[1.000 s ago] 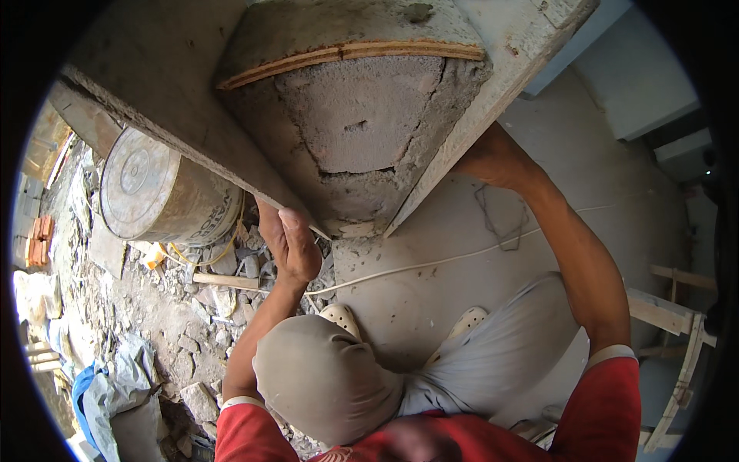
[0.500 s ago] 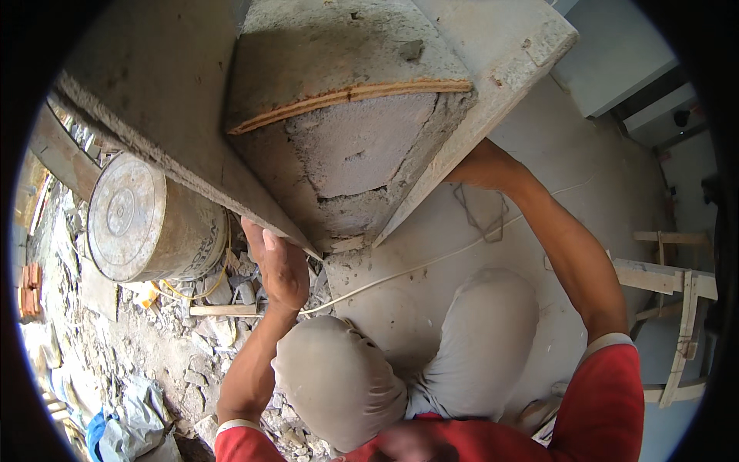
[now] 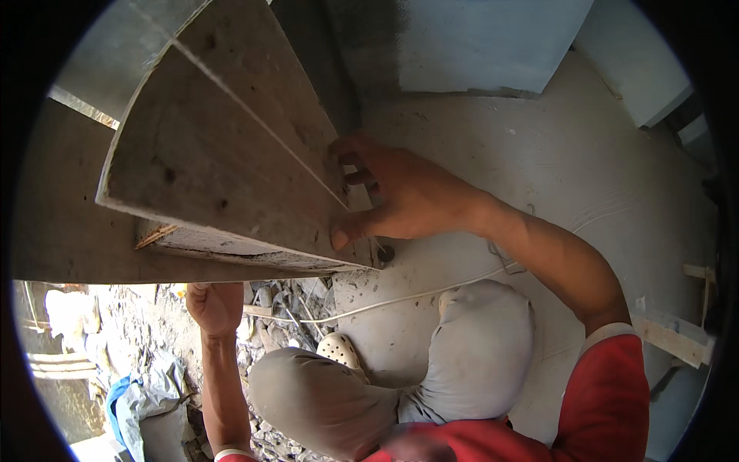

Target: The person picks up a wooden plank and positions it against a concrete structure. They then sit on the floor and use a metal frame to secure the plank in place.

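Note:
A flat brown board (image 3: 223, 138) with a pale, rough edge stands at the upper left. A thin string (image 3: 262, 123) runs down across its face, and a small dark round weight, like a plumb bob (image 3: 386, 254), shows at the string's lower end beside the board's tip. My right hand (image 3: 408, 192) is at the board's right edge, thumb on the face and fingers spread apart, with the string passing close to the thumb. My left hand (image 3: 216, 308) is against the lower edge of a second board (image 3: 69, 246); its fingers are hidden there.
Between the boards shows a strip of rough grey mortar (image 3: 215, 242). Stone rubble (image 3: 285, 308) and crumpled sheeting (image 3: 154, 400) lie at the left. A pale cable (image 3: 408, 304) crosses the concrete floor. A wooden frame (image 3: 670, 339) stands at the right.
My right hand has come from behind the right-hand board to its near face. My view has turned, so the boards appear farther left and the string and weight now show. My left hand is still at the left-hand board.

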A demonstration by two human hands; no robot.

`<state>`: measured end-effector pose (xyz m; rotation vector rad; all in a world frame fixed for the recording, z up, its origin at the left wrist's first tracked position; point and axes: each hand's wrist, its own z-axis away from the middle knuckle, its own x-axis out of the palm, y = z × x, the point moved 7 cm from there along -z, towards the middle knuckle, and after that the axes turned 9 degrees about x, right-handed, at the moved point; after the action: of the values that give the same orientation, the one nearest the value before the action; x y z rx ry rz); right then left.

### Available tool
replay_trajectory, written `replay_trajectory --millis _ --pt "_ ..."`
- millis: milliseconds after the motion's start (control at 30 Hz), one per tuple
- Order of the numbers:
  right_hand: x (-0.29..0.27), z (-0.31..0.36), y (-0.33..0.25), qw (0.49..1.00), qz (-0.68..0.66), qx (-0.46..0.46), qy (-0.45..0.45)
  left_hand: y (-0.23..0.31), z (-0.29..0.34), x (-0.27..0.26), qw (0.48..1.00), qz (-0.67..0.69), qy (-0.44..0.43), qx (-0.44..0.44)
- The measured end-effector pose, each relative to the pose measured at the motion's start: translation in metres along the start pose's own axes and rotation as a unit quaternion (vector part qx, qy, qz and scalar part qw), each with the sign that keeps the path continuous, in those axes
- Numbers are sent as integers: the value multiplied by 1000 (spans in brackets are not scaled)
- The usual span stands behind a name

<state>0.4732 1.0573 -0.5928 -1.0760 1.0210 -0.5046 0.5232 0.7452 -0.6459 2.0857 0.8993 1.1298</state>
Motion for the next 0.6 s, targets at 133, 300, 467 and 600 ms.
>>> replay_trajectory --millis 133,300,467,600 --pt "-5 -5 -5 997 64 -48 10 10 -6 4 992 8 105 -74" --pt "-7 -6 -8 986 83 -125 65 19 -11 12 988 25 113 -104" --pt "-9 -6 -7 988 74 -123 57 25 -11 3 977 10 169 -128" --pt "-4 -6 0 994 90 -60 19 27 -15 -2 980 -27 141 -141"
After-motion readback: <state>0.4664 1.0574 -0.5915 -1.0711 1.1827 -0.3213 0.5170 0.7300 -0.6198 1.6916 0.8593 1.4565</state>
